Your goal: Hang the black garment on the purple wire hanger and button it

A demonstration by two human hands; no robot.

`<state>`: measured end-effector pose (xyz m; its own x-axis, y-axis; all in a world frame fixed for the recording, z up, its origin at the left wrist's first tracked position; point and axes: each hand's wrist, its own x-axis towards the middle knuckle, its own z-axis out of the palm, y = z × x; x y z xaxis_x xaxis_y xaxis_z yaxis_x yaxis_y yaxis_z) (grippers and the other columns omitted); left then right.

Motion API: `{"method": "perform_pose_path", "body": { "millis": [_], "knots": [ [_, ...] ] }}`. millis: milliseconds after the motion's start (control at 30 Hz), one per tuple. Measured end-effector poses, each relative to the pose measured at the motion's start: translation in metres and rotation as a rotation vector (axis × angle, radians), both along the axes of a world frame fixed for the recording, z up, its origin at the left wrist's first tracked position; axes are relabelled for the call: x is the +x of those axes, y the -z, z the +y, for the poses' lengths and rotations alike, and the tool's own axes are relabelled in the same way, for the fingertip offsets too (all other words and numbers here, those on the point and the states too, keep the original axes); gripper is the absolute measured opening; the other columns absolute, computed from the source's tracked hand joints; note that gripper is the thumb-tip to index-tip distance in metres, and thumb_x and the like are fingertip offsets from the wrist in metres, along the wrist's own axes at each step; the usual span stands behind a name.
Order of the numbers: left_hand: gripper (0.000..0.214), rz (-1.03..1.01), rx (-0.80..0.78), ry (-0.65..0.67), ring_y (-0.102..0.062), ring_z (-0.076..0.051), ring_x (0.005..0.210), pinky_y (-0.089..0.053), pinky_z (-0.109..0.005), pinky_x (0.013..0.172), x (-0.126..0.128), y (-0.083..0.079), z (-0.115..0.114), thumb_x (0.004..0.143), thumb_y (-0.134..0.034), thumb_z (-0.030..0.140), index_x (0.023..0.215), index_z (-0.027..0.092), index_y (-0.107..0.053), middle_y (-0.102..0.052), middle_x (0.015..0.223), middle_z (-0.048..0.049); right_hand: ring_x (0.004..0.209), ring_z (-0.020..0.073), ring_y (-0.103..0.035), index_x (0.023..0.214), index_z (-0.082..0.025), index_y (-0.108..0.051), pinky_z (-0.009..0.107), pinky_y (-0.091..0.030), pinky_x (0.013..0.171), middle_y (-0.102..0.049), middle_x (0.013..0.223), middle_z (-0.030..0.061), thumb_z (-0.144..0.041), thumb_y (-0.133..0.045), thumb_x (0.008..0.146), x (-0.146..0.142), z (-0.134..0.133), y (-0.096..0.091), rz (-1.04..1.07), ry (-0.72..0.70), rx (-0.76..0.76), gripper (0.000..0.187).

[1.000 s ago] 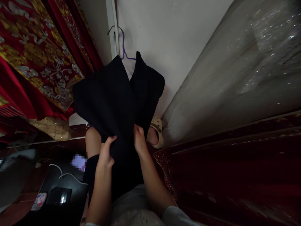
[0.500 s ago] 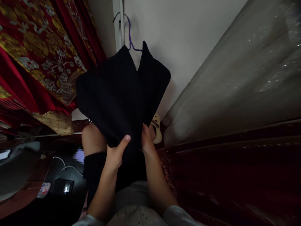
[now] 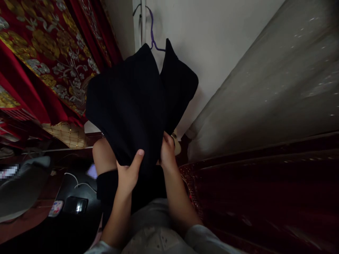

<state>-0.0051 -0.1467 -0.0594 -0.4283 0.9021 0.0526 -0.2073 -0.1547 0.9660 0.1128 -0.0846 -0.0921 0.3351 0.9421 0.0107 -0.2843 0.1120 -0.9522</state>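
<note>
A dark, nearly black garment (image 3: 127,102) with a V-shaped neck opening hangs from a purple hanger (image 3: 153,31), hooked on a narrow white rail. My left hand (image 3: 129,173) grips the garment's lower left edge, thumb on top of the cloth and fingers underneath. At the lower right edge, my right hand (image 3: 167,151) is closed on the cloth with bent fingers; its fingertips are partly hidden. Between my hands the cloth is drawn together and narrows downward. Whether it is a vest or a folded jacket I cannot tell.
Red cloth (image 3: 58,63) embroidered in gold and silver hangs at the left. A translucent sparkly cover (image 3: 254,95) and dark red cloth (image 3: 265,197) fill the right. A phone (image 3: 75,205) and a white cable (image 3: 77,183) lie on a black surface at lower left. Behind stands a pale wall (image 3: 212,31).
The view has shifted slightly, so the garment and hanger appear a little higher and further right. Both hands keep their hold; the right hand's fingers show more now.
</note>
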Motion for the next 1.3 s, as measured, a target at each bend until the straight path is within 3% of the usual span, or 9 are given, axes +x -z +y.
{"method": "perform_pose_path", "body": {
  "millis": [133, 233, 300, 400, 467, 600, 733, 967, 1300],
  "knots": [
    [0.062, 0.096, 0.141, -0.228, -0.055, -0.023, 0.143, -0.042, -0.033, 0.123, -0.018, 0.0, 0.016, 0.08, -0.088, 0.028, 0.135, 0.027, -0.059, -0.064, 0.14, -0.0049, 0.05, 0.0103, -0.034, 0.063, -0.023, -0.043, 0.025, -0.027, 0.048, -0.04, 0.056, -0.0047, -0.039, -0.057, 0.073, 0.002, -0.005, -0.012, 0.157, -0.027, 0.033, 0.023],
    [0.063, 0.163, 0.345, -0.39, -0.043, -0.021, 0.151, -0.036, -0.035, 0.126, -0.02, -0.002, 0.021, 0.083, -0.083, 0.022, 0.138, 0.03, -0.052, -0.049, 0.154, -0.0041, 0.045, 0.0078, -0.03, 0.057, -0.022, -0.042, 0.025, -0.022, 0.047, -0.035, 0.05, -0.0061, -0.034, -0.059, 0.073, 0.005, -0.012, -0.024, 0.144, -0.113, 0.082, 0.027],
    [0.046, 0.178, 0.376, -0.303, -0.053, -0.021, 0.14, -0.042, -0.034, 0.121, -0.011, -0.003, 0.02, 0.087, -0.08, 0.023, 0.128, 0.027, -0.06, -0.057, 0.142, -0.005, 0.045, 0.0075, -0.032, 0.055, -0.021, -0.046, 0.024, -0.024, 0.047, -0.038, 0.049, -0.0055, -0.034, -0.061, 0.077, 0.006, -0.018, -0.03, 0.073, -0.171, 0.102, 0.03],
    [0.028, 0.182, 0.261, 0.11, -0.067, -0.021, 0.112, -0.053, -0.03, 0.105, 0.006, 0.003, 0.017, 0.09, -0.077, 0.025, 0.117, 0.022, -0.069, -0.069, 0.116, -0.0064, 0.045, 0.0077, -0.037, 0.057, -0.019, -0.057, 0.024, -0.026, 0.046, -0.047, 0.052, -0.0034, -0.036, -0.064, 0.081, 0.009, -0.026, -0.037, -0.039, -0.251, 0.105, 0.03],
    [0.025, 0.187, 0.202, 0.255, -0.069, -0.02, 0.105, -0.054, -0.028, 0.097, 0.016, 0.009, 0.015, 0.092, -0.075, 0.024, 0.116, 0.021, -0.073, -0.071, 0.11, -0.0067, 0.045, 0.008, -0.038, 0.063, -0.019, -0.063, 0.024, -0.027, 0.047, -0.048, 0.052, -0.0038, -0.037, -0.065, 0.083, 0.011, -0.03, -0.04, -0.087, -0.303, 0.113, 0.027],
    [0.013, 0.221, 0.205, 0.198, -0.068, -0.017, 0.09, -0.053, -0.024, 0.084, 0.022, 0.014, 0.016, 0.093, -0.074, 0.025, 0.103, 0.02, -0.079, -0.071, 0.095, -0.0044, 0.047, 0.0085, -0.039, 0.07, -0.019, -0.066, 0.024, -0.03, 0.049, -0.046, 0.051, -0.0049, -0.039, -0.065, 0.09, 0.013, -0.034, -0.04, -0.135, -0.359, 0.141, 0.029],
    [0.008, 0.217, 0.224, 0.179, -0.066, -0.016, 0.081, -0.051, -0.022, 0.075, 0.021, 0.013, 0.019, 0.09, -0.077, 0.025, 0.095, 0.02, -0.079, -0.068, 0.086, -0.0024, 0.051, 0.0092, -0.042, 0.074, -0.019, -0.064, 0.024, -0.032, 0.051, -0.048, 0.056, -0.0044, -0.042, -0.061, 0.096, 0.013, -0.034, -0.033, -0.172, -0.319, 0.16, 0.031],
    [0.006, 0.219, 0.221, 0.272, -0.066, -0.015, 0.08, -0.052, -0.022, 0.076, 0.024, 0.013, 0.014, 0.092, -0.074, 0.023, 0.092, 0.019, -0.078, -0.069, 0.085, -0.0026, 0.056, 0.0102, -0.041, 0.073, -0.021, -0.057, 0.025, -0.033, 0.054, -0.045, 0.06, -0.0041, -0.039, -0.058, 0.1, 0.019, -0.026, -0.026, -0.387, -0.074, 0.299, 0.033],
    [0.006, 0.279, 0.246, 0.291, -0.063, -0.014, 0.076, -0.049, -0.022, 0.072, 0.016, 0.009, 0.011, 0.092, -0.072, 0.02, 0.087, 0.018, -0.073, -0.066, 0.081, -0.0014, 0.054, 0.0098, -0.034, 0.065, -0.021, -0.048, 0.025, -0.03, 0.053, -0.04, 0.059, -0.0041, -0.04, -0.057, 0.098, 0.018, -0.021, -0.031, -0.438, -0.094, 0.342, 0.039]
  ]
}}
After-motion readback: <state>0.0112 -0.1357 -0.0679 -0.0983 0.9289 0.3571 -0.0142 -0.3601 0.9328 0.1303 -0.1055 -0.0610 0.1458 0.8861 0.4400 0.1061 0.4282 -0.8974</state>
